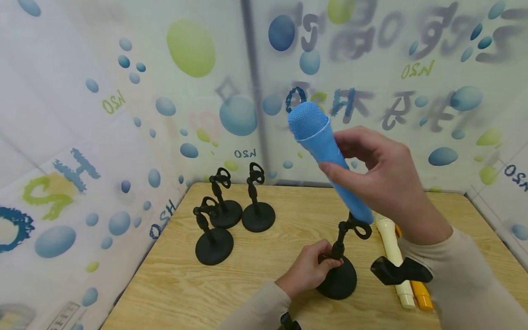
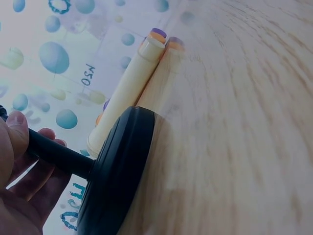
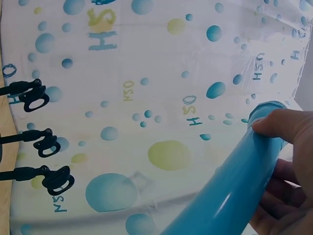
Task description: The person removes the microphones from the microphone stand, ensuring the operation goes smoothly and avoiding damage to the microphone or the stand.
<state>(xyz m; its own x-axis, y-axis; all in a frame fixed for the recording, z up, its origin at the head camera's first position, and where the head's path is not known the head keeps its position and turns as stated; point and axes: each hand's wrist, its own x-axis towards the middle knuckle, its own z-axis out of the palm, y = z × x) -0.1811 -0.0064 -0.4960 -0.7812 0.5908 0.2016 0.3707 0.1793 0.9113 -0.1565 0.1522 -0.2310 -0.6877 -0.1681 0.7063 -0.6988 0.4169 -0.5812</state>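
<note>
A blue microphone (image 1: 336, 158) is held tilted in my right hand (image 1: 381, 172), thumb on one side and fingers round the other. Its mesh head points up and to the left, and its lower end overlaps the ring of a black microphone stand (image 1: 340, 279) in the head view. My left hand (image 1: 307, 270) pinches that stand's stem just over the round base. In the left wrist view the thumb and fingers close round the stem (image 2: 61, 156). The right wrist view shows the blue body (image 3: 230, 186) with the thumb pressed along it.
Three more black stands, a front one (image 1: 213, 245), a back one (image 1: 224, 213) and a right one (image 1: 257, 215), stand at the table's left. Cream (image 1: 389, 238) and orange (image 1: 421, 295) microphones lie at the right, partly behind my right arm. A patterned curtain (image 1: 198, 123) encloses the wooden table (image 1: 173, 284).
</note>
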